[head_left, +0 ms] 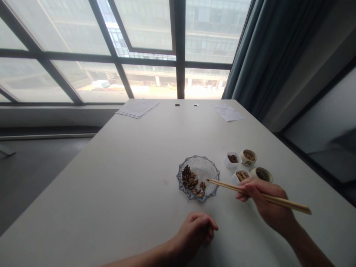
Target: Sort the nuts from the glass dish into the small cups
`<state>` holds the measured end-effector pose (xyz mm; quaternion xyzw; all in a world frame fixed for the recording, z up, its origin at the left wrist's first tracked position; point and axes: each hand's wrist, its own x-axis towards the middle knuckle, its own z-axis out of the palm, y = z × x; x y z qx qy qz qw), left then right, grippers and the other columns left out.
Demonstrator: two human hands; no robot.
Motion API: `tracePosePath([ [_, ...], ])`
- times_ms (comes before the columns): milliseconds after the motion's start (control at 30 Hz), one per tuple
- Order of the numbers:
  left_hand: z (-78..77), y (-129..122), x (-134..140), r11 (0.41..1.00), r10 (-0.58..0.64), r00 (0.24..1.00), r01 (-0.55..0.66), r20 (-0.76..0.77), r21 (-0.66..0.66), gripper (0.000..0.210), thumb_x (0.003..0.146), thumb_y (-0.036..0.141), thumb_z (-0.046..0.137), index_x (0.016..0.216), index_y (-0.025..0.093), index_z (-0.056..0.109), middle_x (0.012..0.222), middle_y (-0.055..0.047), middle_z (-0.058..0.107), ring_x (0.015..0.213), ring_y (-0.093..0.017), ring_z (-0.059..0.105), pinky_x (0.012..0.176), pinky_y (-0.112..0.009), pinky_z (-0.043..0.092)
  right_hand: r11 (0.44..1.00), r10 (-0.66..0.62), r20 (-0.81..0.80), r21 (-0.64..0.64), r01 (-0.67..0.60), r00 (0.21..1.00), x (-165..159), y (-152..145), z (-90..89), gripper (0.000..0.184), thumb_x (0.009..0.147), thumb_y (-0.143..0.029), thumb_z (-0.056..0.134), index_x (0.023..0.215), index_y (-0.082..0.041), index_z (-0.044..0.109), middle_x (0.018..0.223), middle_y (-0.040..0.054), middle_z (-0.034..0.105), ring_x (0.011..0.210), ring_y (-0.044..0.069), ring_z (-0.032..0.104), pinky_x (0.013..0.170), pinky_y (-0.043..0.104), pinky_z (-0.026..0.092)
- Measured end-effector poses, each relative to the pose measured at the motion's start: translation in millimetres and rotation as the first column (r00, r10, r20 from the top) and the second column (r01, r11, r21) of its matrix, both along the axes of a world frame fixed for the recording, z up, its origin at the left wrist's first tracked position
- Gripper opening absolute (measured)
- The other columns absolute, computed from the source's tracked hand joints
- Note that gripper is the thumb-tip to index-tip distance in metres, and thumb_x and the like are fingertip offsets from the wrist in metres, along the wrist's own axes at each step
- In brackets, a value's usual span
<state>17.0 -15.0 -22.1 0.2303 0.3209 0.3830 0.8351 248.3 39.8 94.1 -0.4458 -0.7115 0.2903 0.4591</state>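
Note:
My right hand (pixel 264 200) grips a pair of wooden chopsticks (pixel 283 202), their tips close together over the right part of a scalloped clear glass plate (pixel 213 170). Whether the dark tips pinch anything is too small to tell. Brown, elongated dried pieces (pixel 190 180) lie heaped on the plate's left side, a few apart near the tips. My left hand (pixel 196 231) rests on the table in front of the plate, fingers curled, nothing visible in them. Just beyond my right hand is a white cup (pixel 236 178) of tan pieces, partly hidden by that hand.
Beside that cup stand a white cup (pixel 226 161) of dark brown pieces, a cream cup (pixel 246 161) of brownish pieces and another cream cup (pixel 269 174) with dark contents. Papers (pixel 139 108) and loose sheets (pixel 228 112) lie at the white table's (pixel 125 167) far end, with two small round items between.

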Motion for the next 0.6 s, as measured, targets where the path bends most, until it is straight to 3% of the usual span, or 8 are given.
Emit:
tracePosePath([
  [100,1.7,-1.1,-0.7,1.0,0.008,1.0,-0.008,-0.003,-0.009,0.047,0.074,0.055,0.084,0.074,0.01,0.072,0.058,-0.003,0.054,0.054,-0.012,0.046,0.054,-0.024,0.03,0.966,-0.252,0.005,0.052,0.252,0.968,31.7,-17.4,17.1,0.019,0.098,-0.034,0.066,0.089,-0.024,0.08,0.077,0.0032,0.078,0.062,0.019,0.075,0.061,0.029,0.063],
  [200,3.4,-1.9,-1.7,1.0,0.019,1.0,-0.019,-0.007,-0.008,0.045,0.076,0.053,0.084,0.075,0.01,0.073,0.059,-0.003,0.056,0.055,-0.013,0.047,0.056,-0.024,0.031,0.862,-0.497,-0.011,0.112,0.495,0.868,65.6,-31.8,30.4,0.019,0.095,-0.04,0.07,0.092,-0.024,0.079,0.08,0.0047,0.079,0.063,0.022,0.077,0.063,0.033,0.066],
  [300,4.4,-2.0,-2.2,1.0,0.025,1.0,-0.025,-0.008,-0.002,0.044,0.076,0.053,0.084,0.075,0.01,0.073,0.059,-0.003,0.055,0.057,-0.013,0.047,0.057,-0.024,0.031,0.748,-0.662,0.036,0.096,0.657,0.749,93.7,-36.4,30.3,0.022,0.092,-0.045,0.072,0.091,-0.024,0.078,0.075,0.006,0.079,0.063,0.025,0.077,0.064,0.035,0.067],
  [400,4.3,-1.7,-2.2,1.0,0.025,1.0,-0.024,-0.008,0.012,0.043,0.078,0.051,0.083,0.076,0.01,0.073,0.059,-0.002,0.055,0.057,-0.013,0.047,0.058,-0.024,0.031,0.689,-0.724,0.053,0.012,0.725,0.687,110.0,-32.1,19.0,0.026,0.09,-0.048,0.074,0.088,-0.022,0.077,0.071,0.0048,0.078,0.06,0.024,0.077,0.059,0.032,0.066],
  [500,2.3,-1.2,-2.3,0.999,0.025,1.0,-0.025,-0.006,0.027,0.042,0.08,0.051,0.082,0.078,0.01,0.073,0.059,-0.002,0.054,0.056,-0.013,0.046,0.057,-0.025,0.031,0.68,-0.733,0.022,-0.001,0.733,0.68,114.2,-27.1,11.1,0.028,0.091,-0.049,0.073,0.087,-0.021,0.077,0.073,0.004,0.079,0.06,0.022,0.077,0.059,0.03,0.064],
  [600,-1.0,-1.0,-2.5,0.999,0.027,1.0,-0.027,-0.001,0.037,0.041,0.08,0.05,0.081,0.077,0.01,0.073,0.058,-0.002,0.054,0.056,-0.013,0.046,0.057,-0.025,0.031,0.676,-0.737,0.014,0.03,0.737,0.676,109.7,-26.9,14.7,0.028,0.093,-0.048,0.071,0.088,-0.021,0.076,0.073,0.0036,0.078,0.061,0.02,0.077,0.063,0.028,0.063],
])
